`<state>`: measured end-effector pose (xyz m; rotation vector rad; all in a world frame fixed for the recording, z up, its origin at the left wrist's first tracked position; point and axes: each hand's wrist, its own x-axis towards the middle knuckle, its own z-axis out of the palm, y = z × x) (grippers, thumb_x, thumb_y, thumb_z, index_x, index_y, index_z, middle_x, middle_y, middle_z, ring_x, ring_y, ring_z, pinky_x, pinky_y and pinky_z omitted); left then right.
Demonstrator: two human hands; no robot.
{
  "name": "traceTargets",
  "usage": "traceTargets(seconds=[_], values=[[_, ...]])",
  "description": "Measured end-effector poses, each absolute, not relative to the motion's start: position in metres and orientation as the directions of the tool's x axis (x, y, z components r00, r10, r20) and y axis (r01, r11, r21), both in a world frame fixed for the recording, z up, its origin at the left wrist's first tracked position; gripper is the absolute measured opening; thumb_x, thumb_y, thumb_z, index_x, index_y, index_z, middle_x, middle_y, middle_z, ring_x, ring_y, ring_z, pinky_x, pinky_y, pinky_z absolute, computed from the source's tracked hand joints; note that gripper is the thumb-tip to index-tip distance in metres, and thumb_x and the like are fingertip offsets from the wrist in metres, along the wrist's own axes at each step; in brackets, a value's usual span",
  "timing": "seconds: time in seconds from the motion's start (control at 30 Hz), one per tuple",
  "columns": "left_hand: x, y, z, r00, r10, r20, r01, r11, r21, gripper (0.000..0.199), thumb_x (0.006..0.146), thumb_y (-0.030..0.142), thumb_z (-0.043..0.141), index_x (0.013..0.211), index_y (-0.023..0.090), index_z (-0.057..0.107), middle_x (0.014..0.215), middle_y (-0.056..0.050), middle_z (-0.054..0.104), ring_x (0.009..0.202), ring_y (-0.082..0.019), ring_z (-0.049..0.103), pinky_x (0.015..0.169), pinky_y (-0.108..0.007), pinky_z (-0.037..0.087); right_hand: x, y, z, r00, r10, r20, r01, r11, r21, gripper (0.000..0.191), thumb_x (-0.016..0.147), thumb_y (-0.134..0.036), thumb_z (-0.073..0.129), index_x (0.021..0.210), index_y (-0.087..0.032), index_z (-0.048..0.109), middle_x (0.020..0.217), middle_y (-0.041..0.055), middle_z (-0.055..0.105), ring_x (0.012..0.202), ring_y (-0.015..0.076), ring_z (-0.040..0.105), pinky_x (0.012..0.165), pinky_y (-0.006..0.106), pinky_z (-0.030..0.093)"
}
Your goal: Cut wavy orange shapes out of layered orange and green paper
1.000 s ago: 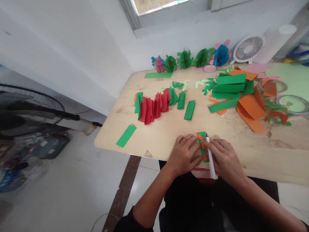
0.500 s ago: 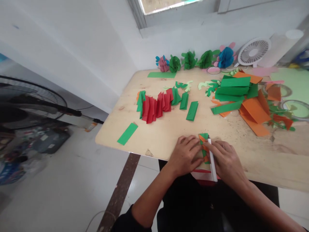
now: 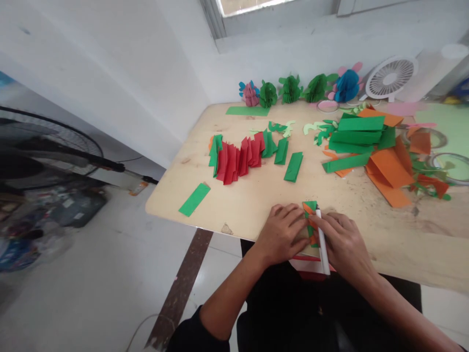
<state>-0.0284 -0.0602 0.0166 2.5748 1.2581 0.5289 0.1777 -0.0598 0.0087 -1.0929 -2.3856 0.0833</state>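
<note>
At the table's front edge lies a green paper strip [image 3: 311,204] with an orange paper cutout [image 3: 308,209] on top of it. My left hand [image 3: 284,234] has bent fingers over the left side of both papers, holding them down on the table. A white marker [image 3: 323,247] is gripped in my right hand [image 3: 344,242], its dark tip up at the strip's far right corner and its barrel slanting back toward me. My fingers partly cover the cutout, so its full outline is hidden.
Folded red papers [image 3: 234,161] stand in a row on the wooden table [image 3: 256,200], with green folded pieces around them. Green strips [image 3: 357,132] and orange papers [image 3: 390,166] pile up at right. Paper honeycomb figures [image 3: 291,89] and a small white fan [image 3: 390,78] line the wall.
The camera view has shifted slightly. Both hands, the marker and the papers under them show almost no movement.
</note>
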Motion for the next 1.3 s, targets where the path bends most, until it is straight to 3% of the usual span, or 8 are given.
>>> traceTargets(seconds=[0.57, 1.0, 1.3], values=[[-0.0289, -0.0597, 0.0168, 0.568, 0.791, 0.227, 0.708, -0.61, 0.355, 0.038, 0.091, 0.043, 0.052, 0.119, 0.018, 0.06, 0.13, -0.009, 0.059, 0.129, -0.026, 0.044, 0.103, -0.044, 0.033, 0.1777, -0.057, 0.0077, -0.504, 0.761, 0.409, 0.668, 0.643, -0.374, 0.059, 0.087, -0.015, 0.05, 0.145, -0.023, 0.04, 0.109, 0.01, 0.069, 0.097, 0.0269, 0.058, 0.08, 0.042, 0.046], [-0.0287, -0.0605, 0.0167, 0.559, 0.795, 0.238, 0.706, -0.606, 0.365, 0.039, 0.09, 0.043, 0.053, 0.119, 0.018, 0.059, 0.13, -0.01, 0.059, 0.129, -0.026, 0.044, 0.103, -0.044, 0.034, 0.1776, -0.0565, 0.0095, -0.516, 0.757, 0.401, 0.665, 0.649, -0.37, 0.058, 0.087, -0.013, 0.049, 0.143, -0.023, 0.042, 0.109, 0.0097, 0.069, 0.098, 0.0269, 0.058, 0.08, 0.042, 0.046], [-0.0275, -0.0604, 0.0194, 0.569, 0.795, 0.208, 0.716, -0.604, 0.35, 0.041, 0.093, 0.042, 0.05, 0.126, 0.018, 0.056, 0.141, -0.009, 0.052, 0.131, -0.027, 0.041, 0.105, -0.046, 0.033, 0.1775, -0.0567, 0.0088, -0.529, 0.742, 0.412, 0.679, 0.661, -0.32, 0.05, 0.086, -0.014, 0.049, 0.136, -0.021, 0.05, 0.111, 0.01, 0.069, 0.1, 0.027, 0.057, 0.082, 0.041, 0.045]])
